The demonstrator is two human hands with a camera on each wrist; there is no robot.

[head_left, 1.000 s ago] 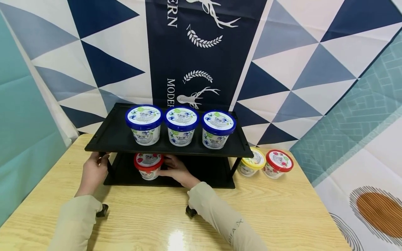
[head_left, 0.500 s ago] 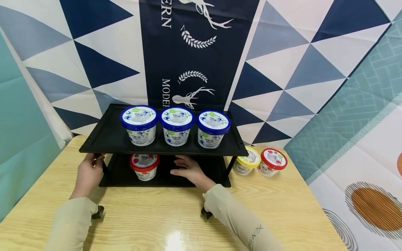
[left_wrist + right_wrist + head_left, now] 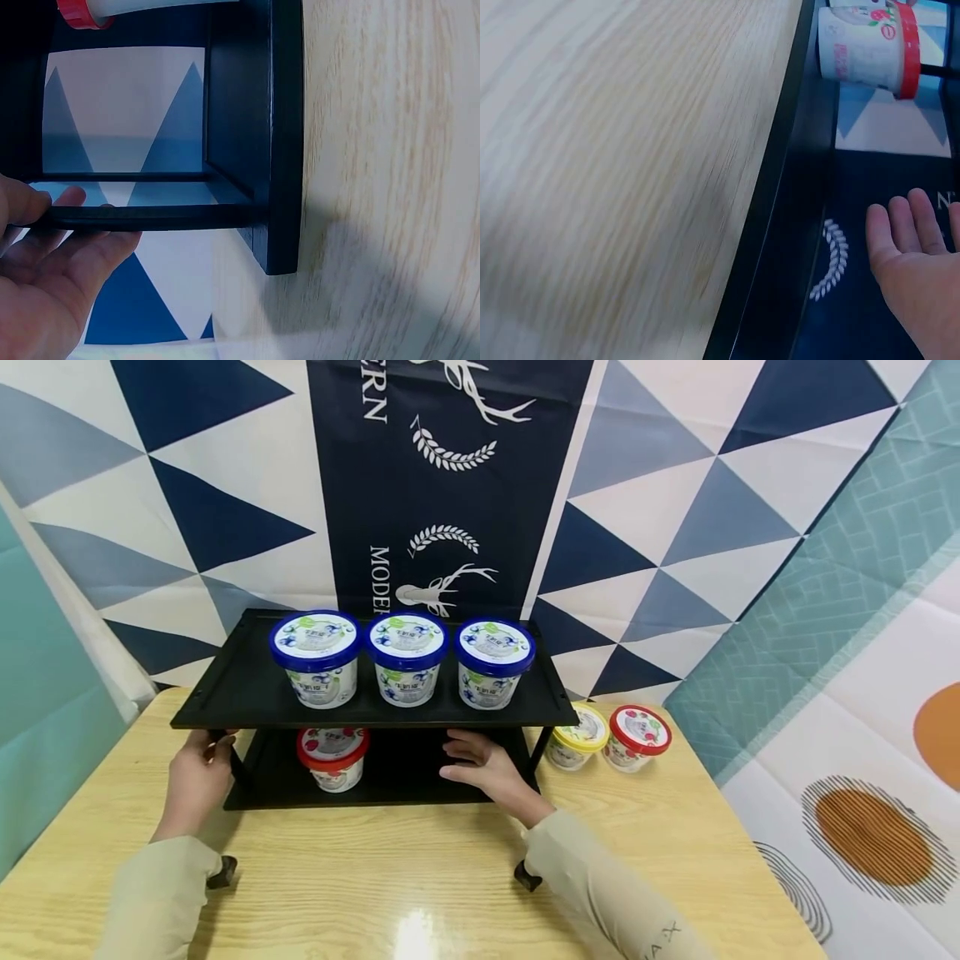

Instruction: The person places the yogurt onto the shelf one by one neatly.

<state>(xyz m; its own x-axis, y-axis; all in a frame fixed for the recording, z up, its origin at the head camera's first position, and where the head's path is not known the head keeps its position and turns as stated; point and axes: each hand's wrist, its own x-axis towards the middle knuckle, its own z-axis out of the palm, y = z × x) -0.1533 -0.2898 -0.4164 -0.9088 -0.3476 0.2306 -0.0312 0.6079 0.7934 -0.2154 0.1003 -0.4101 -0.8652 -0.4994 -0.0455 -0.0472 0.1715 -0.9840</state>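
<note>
My left hand (image 3: 197, 781) grips the left front post (image 3: 150, 218) of a black two-tier shelf (image 3: 232, 693), thumb and fingers on either side of it in the left wrist view. My right hand (image 3: 491, 770) holds nothing. Its fingers extend under the upper tier, right of the middle. On the lower tier, toward the left, stands a red-lidded tub (image 3: 334, 767), upright and apart from both hands; the upper tier's edge hides part of its lid. In the right wrist view my right hand (image 3: 919, 274) shows with straightened fingers, away from the red-lidded tub (image 3: 866, 45).
Three blue-lidded tubs, one of them the middle tub (image 3: 407, 664), stand in a row on the upper tier. Right of the shelf, a yellow-lidded tub (image 3: 579, 739) and another red-lidded tub (image 3: 637, 739) stand on the wooden table (image 3: 360, 877). Patterned cloth (image 3: 457, 493) hangs behind.
My right hand has let go of the red-lidded tub on the lower tier and moved right, away from it. My left hand keeps its grip on the post. The head view has shifted slightly.
</note>
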